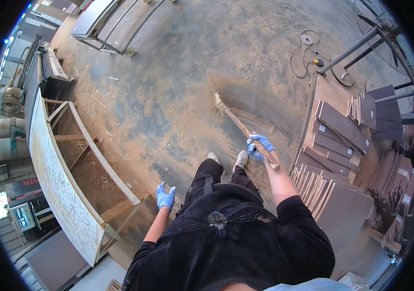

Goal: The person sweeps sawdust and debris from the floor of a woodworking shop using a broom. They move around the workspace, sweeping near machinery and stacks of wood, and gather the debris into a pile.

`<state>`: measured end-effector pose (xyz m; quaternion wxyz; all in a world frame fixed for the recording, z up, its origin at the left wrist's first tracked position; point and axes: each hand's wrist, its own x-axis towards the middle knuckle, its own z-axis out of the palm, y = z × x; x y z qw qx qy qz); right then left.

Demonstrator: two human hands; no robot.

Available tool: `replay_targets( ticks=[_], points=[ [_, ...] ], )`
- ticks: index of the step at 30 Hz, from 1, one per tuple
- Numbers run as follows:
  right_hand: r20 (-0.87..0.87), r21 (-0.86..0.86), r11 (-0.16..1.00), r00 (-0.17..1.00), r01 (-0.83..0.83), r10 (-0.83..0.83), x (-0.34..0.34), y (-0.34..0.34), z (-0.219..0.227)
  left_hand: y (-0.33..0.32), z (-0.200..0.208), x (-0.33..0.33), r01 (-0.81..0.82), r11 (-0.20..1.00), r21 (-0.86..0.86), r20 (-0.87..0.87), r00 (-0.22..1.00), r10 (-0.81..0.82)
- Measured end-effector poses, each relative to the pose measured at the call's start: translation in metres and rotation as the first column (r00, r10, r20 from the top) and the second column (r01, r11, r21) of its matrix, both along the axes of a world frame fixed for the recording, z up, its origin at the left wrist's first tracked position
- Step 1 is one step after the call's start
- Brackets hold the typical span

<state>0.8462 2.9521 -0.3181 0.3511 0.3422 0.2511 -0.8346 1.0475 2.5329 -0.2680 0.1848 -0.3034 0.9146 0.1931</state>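
My right hand (260,146), in a blue and white work glove, is closed round the wooden handle of a broom (240,125). The broom slants away from me to the upper left. Its bristle head rests on the dusty floor and looks smeared by motion. Sawdust (178,116) and small wood scraps lie about on the floor around it. My left hand (166,195), gloved the same way, hangs beside my left hip with its fingers apart and holds nothing. It is nearest to the wooden frame of a worn white-topped table on the left.
The long worn table (64,169) stands close at my left. Stacked brown panels (333,140) rest at my right, with more boards (333,203) nearer me. A cable (294,60) lies on the floor at the far right. A wheeled metal-framed table (93,26) stands at the far left.
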Motion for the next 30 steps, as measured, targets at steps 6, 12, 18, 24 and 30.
replay_targets(
  ticks=[6,12,18,24,30],
  points=[
    [-0.028,0.03,0.987,0.987,0.159,-0.158,-0.024,0.052,0.035,-0.027,-0.025,0.007,-0.221,0.973,0.072,0.057,0.975,0.217],
    [-0.007,0.435,0.876,0.973,0.209,-0.229,-0.082,0.134,-0.046,-0.082,-0.077,0.0,-0.284,0.958,0.028,0.253,0.93,0.268],
    [0.066,0.649,0.726,0.934,0.227,-0.351,-0.157,0.105,-0.144,-0.092,-0.019,-0.128,-0.206,0.978,-0.025,0.132,0.969,0.207],
    [0.058,0.479,0.878,0.997,0.018,-0.053,-0.169,-0.076,-0.114,-0.112,-0.006,-0.201,-0.219,0.974,-0.056,0.106,0.969,0.224],
    [0.059,-0.007,1.0,0.998,-0.018,0.019,-0.231,0.008,0.01,-0.075,-0.012,-0.295,-0.15,0.989,0.02,0.025,0.989,0.149]
  ],
)
